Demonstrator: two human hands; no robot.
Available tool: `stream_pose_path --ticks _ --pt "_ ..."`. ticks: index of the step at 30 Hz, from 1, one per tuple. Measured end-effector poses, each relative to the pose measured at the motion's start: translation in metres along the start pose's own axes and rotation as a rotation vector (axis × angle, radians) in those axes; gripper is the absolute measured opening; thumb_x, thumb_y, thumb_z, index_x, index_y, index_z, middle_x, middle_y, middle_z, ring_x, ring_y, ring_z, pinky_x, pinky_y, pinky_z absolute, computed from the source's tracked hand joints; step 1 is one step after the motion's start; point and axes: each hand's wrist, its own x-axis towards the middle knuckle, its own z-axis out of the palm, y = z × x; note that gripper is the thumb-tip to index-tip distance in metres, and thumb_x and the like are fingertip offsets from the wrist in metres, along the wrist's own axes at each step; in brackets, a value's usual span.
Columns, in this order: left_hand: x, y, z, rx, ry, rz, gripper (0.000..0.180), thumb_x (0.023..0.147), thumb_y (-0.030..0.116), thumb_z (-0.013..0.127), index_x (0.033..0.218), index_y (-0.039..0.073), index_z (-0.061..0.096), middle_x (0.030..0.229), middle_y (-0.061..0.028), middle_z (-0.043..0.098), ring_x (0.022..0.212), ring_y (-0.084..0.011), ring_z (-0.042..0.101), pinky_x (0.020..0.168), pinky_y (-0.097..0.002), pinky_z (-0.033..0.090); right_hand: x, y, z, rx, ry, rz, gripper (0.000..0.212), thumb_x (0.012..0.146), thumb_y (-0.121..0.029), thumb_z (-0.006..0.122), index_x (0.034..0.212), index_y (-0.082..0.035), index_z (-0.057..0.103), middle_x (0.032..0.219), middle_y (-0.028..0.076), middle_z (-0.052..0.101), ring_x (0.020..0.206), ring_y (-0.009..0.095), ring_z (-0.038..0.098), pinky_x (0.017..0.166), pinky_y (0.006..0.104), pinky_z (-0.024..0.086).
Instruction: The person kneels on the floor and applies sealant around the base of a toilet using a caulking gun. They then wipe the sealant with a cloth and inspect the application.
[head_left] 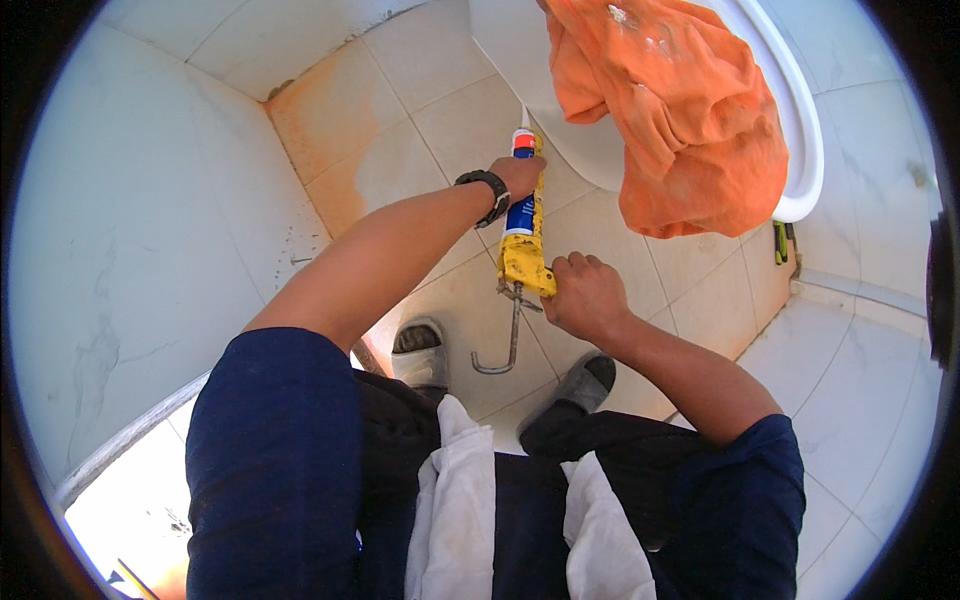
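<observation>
A yellow caulking gun (521, 262) is held out in front of me, loaded with a blue, red and white sealant tube (519, 218). Its pale nozzle points away from me, close to the lower edge of a white basin-like fixture (575, 140). My left hand (518, 178) is wrapped round the front of the gun and tube. Around the handle at the rear closes my right hand (588, 295); its trigger side is partly hidden. The bent metal rod of the gun hangs back toward my feet.
An orange cloth (680, 120) drapes over the fixture's rim. A green and black tool (782, 243) lies by the right wall. Tiled walls stand close on both sides, and a nail-like piece sticks out of the left wall (200, 200). My sandalled feet (420, 355) are on the tiled floor.
</observation>
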Motion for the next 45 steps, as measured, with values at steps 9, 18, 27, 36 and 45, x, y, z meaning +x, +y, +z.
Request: stream_pose_path --ticks 9,18,27,36,45 --pt "0.005 -0.005 0.003 -0.073 -0.061 -0.02 0.044 0.096 0.041 0.065 0.114 0.001 0.058 0.083 -0.0105 0.064 0.064 -0.0269 0.069 0.059 -0.0446 0.059 -0.002 -0.001 -0.002 0.032 -0.015 0.001 0.03 0.08 -0.027 0.075 0.094 -0.002 0.065 0.087 0.015 0.067 0.079 0.032 0.069 0.068 0.044 0.058" --pt "0.001 -0.004 0.003 -0.034 -0.132 0.05 0.044 0.098 0.041 0.064 0.115 0.001 0.056 0.081 -0.0107 0.064 0.062 -0.0271 0.068 0.057 -0.0442 0.059 -0.001 -0.003 -0.003 0.033 -0.034 0.027 0.034 0.078 -0.028 0.081 0.092 -0.002 0.064 0.086 0.015 0.066 0.078 0.031 0.069 0.069 0.0411 0.058" --pt "-0.03 0.023 0.008 -0.203 -0.064 -0.193 0.052 0.097 0.045 0.062 0.116 -0.003 0.059 0.091 -0.0154 0.067 0.074 -0.0286 0.07 0.067 -0.0441 0.058 0.0 -0.005 -0.006 0.013 -0.08 0.031 0.033 0.078 -0.027 0.08 0.093 -0.002 0.064 0.085 0.015 0.067 0.076 0.029 0.07 0.066 0.0395 0.058" --pt "-0.023 0.018 0.013 -0.254 -0.098 -0.226 0.045 0.097 0.043 0.065 0.108 0.0 0.059 0.08 -0.0109 0.063 0.062 -0.0274 0.068 0.059 -0.0439 0.058 0.0 -0.004 -0.006 0.026 -0.089 0.022 0.029 0.081 -0.027 0.076 0.09 -0.003 0.063 0.084 0.016 0.067 0.072 0.032 0.07 0.062 0.0431 0.057" --pt "-0.019 0.012 0.017 -0.248 -0.114 -0.239 0.047 0.096 0.044 0.065 0.111 0.0 0.059 0.083 -0.0114 0.064 0.067 -0.0268 0.068 0.063 -0.0446 0.057 0.001 -0.008 -0.013 0.026 -0.177 0.07 0.034 0.079 -0.027 0.08 0.096 -0.002 0.064 0.089 0.015 0.068 0.081 0.03 0.07 0.07 0.0396 0.058"
